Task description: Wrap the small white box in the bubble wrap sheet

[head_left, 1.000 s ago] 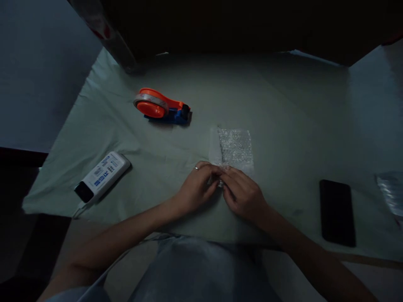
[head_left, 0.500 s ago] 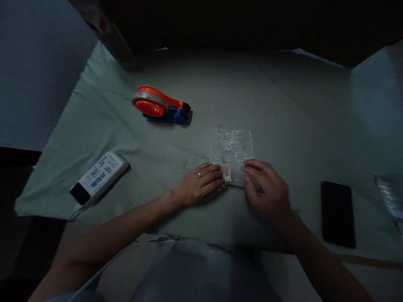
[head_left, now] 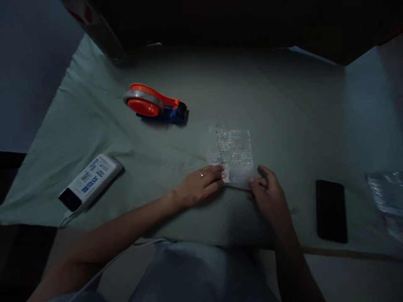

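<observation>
A small sheet of bubble wrap (head_left: 235, 154) lies flat on the pale green cloth (head_left: 270, 109) in front of me. My left hand (head_left: 201, 186), with a ring on one finger, rests on the cloth and its fingertips pinch the sheet's near left corner. My right hand (head_left: 270, 196) has its fingers curled on the near right corner of the same sheet. Both hands sit at the sheet's near edge, a hand's width apart.
An orange and blue tape dispenser (head_left: 154, 105) stands at the back left. A white device with blue print (head_left: 88, 181) lies at the left edge. A black phone (head_left: 331, 210) lies to the right, with a clear plastic bag (head_left: 385, 195) beyond it. Dark boxes border the back.
My hands were together at the sheet's near edge; the right hand has moved right to the near right corner. The left hand stays at the left corner. The view drifted slightly.
</observation>
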A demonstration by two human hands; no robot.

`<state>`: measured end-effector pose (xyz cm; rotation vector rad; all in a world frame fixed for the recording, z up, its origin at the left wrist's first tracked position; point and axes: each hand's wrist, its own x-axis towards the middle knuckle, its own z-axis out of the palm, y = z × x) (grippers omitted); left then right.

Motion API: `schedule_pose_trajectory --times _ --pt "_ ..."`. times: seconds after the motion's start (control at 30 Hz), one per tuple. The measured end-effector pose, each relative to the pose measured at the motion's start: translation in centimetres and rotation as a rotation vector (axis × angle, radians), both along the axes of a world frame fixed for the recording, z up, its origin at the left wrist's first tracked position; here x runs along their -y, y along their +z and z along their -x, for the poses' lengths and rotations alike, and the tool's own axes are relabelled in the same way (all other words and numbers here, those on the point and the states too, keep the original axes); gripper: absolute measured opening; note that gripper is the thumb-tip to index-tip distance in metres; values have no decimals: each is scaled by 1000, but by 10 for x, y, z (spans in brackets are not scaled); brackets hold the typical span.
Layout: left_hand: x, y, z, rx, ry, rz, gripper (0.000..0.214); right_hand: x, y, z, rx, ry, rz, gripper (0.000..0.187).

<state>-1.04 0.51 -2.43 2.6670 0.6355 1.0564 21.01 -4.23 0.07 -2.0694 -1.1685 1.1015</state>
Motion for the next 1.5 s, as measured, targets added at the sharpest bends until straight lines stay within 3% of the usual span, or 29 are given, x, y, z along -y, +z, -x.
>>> schedule_pose_trajectory --times 0.17,0.37,0.7,0.9,1.2,1.5 --pt "0 4 -1 -73 -7 4 11 -12 -10 7 -384 -252 -77 65" --pt "-1 7 -4 -78 14 -20 6 -20 -2 30 -705 -327 -113 54" --pt "1 6 -5 -86 25 -27 9 -18 15 63 -499 -104 -279 66" --pt "0 0 -2 -10 -13 120 13 -19 12 64 -441 -31 -209 41" --pt "-13 3 1 99 -147 267 15 -24 20 60 -391 129 -168 40" --pt "-9 -3 5 139 -65 349 8 -24 21 62 -220 218 -209 37"
